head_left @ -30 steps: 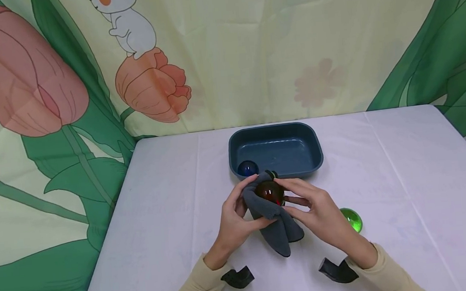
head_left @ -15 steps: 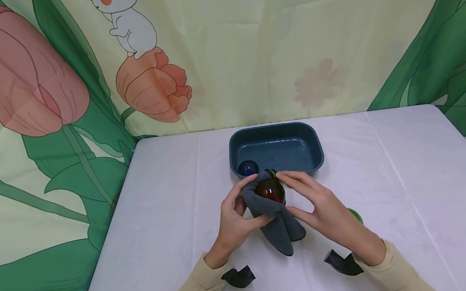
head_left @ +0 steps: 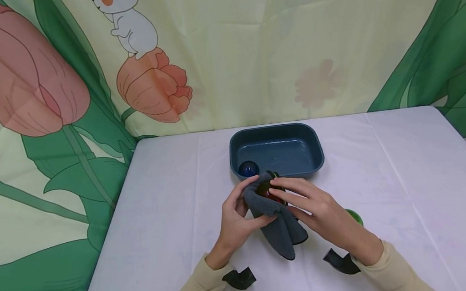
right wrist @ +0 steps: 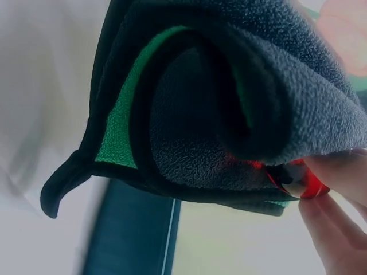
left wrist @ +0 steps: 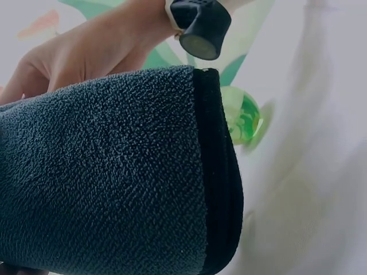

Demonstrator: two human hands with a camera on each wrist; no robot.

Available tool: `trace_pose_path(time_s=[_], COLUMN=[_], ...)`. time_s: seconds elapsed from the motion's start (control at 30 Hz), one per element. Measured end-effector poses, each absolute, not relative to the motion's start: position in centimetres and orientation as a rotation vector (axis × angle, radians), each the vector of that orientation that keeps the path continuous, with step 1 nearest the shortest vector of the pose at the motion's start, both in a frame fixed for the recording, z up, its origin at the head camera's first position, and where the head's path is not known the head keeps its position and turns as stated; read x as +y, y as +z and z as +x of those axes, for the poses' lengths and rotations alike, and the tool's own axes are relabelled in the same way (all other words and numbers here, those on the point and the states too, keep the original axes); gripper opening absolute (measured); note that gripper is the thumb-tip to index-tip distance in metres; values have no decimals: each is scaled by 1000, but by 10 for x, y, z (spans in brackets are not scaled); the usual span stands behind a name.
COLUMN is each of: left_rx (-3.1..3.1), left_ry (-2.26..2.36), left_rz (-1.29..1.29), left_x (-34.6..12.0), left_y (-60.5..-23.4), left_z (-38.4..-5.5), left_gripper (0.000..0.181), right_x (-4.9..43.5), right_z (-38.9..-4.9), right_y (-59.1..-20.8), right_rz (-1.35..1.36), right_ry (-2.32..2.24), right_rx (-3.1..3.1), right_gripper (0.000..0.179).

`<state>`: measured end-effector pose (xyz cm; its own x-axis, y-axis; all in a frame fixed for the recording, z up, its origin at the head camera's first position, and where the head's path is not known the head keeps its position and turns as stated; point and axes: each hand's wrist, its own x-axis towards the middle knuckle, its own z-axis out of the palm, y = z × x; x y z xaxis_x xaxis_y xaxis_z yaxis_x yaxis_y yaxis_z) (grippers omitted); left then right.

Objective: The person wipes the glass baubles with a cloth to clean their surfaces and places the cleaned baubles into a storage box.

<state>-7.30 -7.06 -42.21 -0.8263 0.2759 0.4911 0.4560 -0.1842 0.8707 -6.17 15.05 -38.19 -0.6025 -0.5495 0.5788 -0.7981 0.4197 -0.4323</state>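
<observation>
A dark grey cloth (head_left: 278,231) with black edging is wrapped partly around a red glass ball (head_left: 265,191). My left hand (head_left: 233,216) grips the cloth and ball from the left, thumb in front. From the right, my right hand (head_left: 324,211) holds the ball, its fingers lying across the ball's upper face. In the right wrist view, a bit of the red ball (right wrist: 314,184) shows between thumb and fingers, under a cloth fold. The cloth (left wrist: 109,172) fills much of the left wrist view and covers most of the left fingers.
Behind the hands stands a dark blue tray (head_left: 321,157) with a blue glass ball (head_left: 248,168) in its near left corner. A green glass ball (head_left: 354,217) lies on the white table (head_left: 172,214), partly hidden by the right hand. A printed curtain (head_left: 230,63) hangs behind.
The right hand shifted slightly right and its fingers drew back from the ball, then came back over it, covering more of it. The left hand stayed nearly still; the cloth's loose ends swung slightly right.
</observation>
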Motion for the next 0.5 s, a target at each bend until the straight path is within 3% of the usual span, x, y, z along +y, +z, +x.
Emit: trace_pose_path(time_s=[0.07, 0.2, 0.37, 0.5], left_rx=[-1926, -1929, -1933, -1941], left_ry=[-2171, -2174, -2151, -2129], left_rz=[-856, -853, -861, -869], left_x=[-71, -71, -71, -71], left_y=[-421, -422, -423, -424], left_z=[-72, -72, -73, -73], left_gripper=[71, 72, 73, 73], right_x=[150, 149, 145, 143], right_z=[-62, -62, -62, -61], right_y=[-383, -383, -383, -383], right_rz=[1159, 1146, 1054, 912], right_ry=[997, 1029, 1153, 1350], right_rx=[-2322, -2329, -2328, -2378], right_gripper=[50, 43, 76, 74])
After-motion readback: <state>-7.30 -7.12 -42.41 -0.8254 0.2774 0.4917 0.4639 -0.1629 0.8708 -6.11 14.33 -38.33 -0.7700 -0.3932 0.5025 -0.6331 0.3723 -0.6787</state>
